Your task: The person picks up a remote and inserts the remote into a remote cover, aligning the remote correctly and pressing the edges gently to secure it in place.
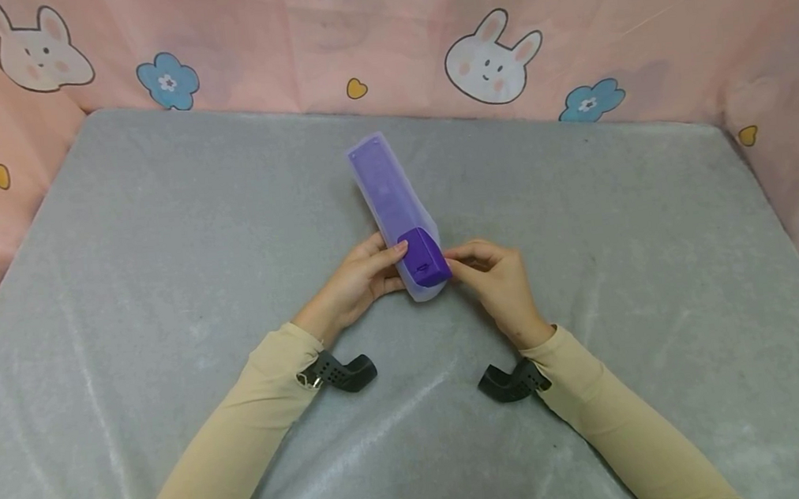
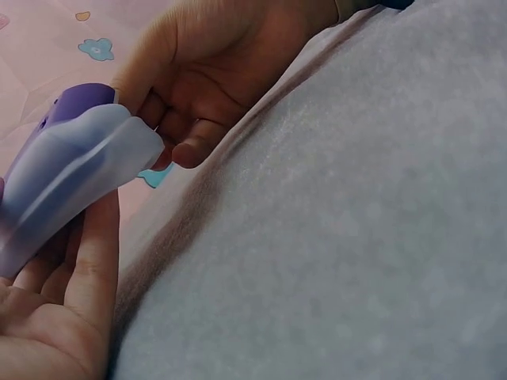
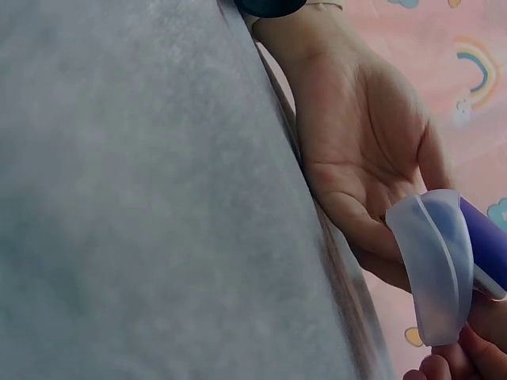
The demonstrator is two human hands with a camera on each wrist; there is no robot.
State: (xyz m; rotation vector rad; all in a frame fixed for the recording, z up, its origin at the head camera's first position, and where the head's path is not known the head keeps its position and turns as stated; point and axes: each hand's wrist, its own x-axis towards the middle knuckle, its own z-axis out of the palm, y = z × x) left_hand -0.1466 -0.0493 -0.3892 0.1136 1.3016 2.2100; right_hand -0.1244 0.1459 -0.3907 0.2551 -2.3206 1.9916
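Observation:
A long, translucent purple plastic case (image 1: 387, 191) with a dark purple flap (image 1: 425, 259) at its near end is held above the table, slanting away to the far left. My left hand (image 1: 363, 280) grips the case from the left, its thumb lying on the flap's edge. From the right, my right hand (image 1: 490, 273) pinches the flap's right edge between thumb and forefinger. In the left wrist view the frosted end of the case (image 2: 87, 166) rests over the left fingers. In the right wrist view, the case (image 3: 440, 269) partly hides the left fingers.
A grey cloth-covered table (image 1: 160, 286) spreads around both hands. Behind and beside it hangs a pink curtain (image 1: 395, 36) printed with rabbits, flowers and hearts. Black wrist mounts (image 1: 349, 371) stick out inward from both sleeves.

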